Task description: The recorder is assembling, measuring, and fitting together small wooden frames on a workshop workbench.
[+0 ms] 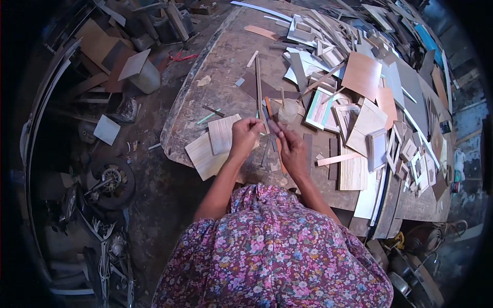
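Note:
My left hand [246, 136] is closed, its fingertips pinched at the lower part of a long thin wooden strip [259, 84] that points away from me over the table. Just to the right, my right hand [291, 151] has its fingers closed around a small greyish piece [274, 126], too small to name surely. An orange-brown strip [268, 107] runs beneath the right hand. Beyond it stands a small pale, translucent cup [288, 111] with a stick in it. Two light wooden boards, a striped square [224, 134] and a paler panel [201, 152], lie left of my left hand.
Heaped wood scraps, small frames and panels cover the right of the worn table [205, 100], among them a brown square panel [362, 76]. A green-edged frame [322, 108] lies nearer. On the floor at left are a wheel [110, 180] and a bucket [146, 77].

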`<action>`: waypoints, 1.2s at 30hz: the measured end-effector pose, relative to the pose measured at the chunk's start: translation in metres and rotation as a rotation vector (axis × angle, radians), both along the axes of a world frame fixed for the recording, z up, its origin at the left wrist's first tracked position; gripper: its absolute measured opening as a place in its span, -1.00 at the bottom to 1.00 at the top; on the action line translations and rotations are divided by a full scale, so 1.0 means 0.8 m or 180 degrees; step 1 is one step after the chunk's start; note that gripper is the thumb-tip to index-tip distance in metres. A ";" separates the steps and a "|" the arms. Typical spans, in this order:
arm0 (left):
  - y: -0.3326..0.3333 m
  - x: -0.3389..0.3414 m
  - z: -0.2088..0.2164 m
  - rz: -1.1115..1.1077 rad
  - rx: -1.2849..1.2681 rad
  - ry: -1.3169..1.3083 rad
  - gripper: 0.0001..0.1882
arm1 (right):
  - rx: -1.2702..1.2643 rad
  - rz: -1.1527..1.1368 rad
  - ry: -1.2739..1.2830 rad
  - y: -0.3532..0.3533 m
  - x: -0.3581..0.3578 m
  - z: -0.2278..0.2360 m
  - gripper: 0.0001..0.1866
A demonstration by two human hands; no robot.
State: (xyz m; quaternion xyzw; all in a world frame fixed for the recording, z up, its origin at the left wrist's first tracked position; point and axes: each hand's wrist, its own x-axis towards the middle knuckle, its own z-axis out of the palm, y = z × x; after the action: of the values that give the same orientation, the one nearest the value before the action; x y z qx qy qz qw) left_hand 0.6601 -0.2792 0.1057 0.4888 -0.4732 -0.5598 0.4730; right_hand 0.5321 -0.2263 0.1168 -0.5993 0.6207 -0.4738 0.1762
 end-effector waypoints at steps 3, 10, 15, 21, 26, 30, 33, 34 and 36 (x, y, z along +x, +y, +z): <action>0.003 -0.007 -0.015 -0.0227 -0.0238 -0.0332 -0.94 | -0.0039 -0.0046 -0.0131 -0.014 0.006 0.005 -0.77; -0.003 0.005 -0.007 -0.0007 -0.0055 -0.0014 -0.95 | 0.0074 0.0016 0.0402 -0.006 0.005 -0.007 -0.76; -0.003 -0.005 -0.010 -0.0180 -0.0149 -0.0193 -0.94 | -0.0174 -0.0064 0.0418 -0.015 0.013 0.004 -0.74; -0.006 -0.001 -0.007 -0.0006 0.0101 -0.0065 -0.94 | 0.0130 -0.0085 0.0232 -0.008 0.005 -0.004 -0.72; -0.003 -0.010 -0.012 -0.0325 0.0066 -0.0182 -0.95 | -0.0097 -0.0054 0.0365 -0.016 0.010 0.001 -0.74; -0.006 -0.006 -0.014 -0.0122 0.0025 -0.0086 -0.95 | -0.0050 0.0004 0.0290 -0.013 0.003 -0.005 -0.74; -0.008 -0.014 -0.018 -0.0112 -0.0224 -0.0437 -0.96 | -0.0024 -0.0133 0.0271 -0.022 0.004 0.005 -0.75; -0.007 -0.016 -0.020 -0.0156 -0.0432 -0.0691 -0.97 | -0.0003 -0.0125 0.0335 -0.024 0.008 0.011 -0.75; -0.005 -0.016 -0.028 -0.0235 -0.0447 -0.0805 -0.95 | 0.0052 -0.0101 0.0422 -0.023 0.011 0.002 -0.75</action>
State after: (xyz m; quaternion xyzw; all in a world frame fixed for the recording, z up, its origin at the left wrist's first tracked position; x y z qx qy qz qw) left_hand 0.6473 -0.2829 0.0836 0.5034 -0.5847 -0.4763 0.4218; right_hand 0.5408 -0.2447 0.1187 -0.6181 0.6443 -0.4307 0.1320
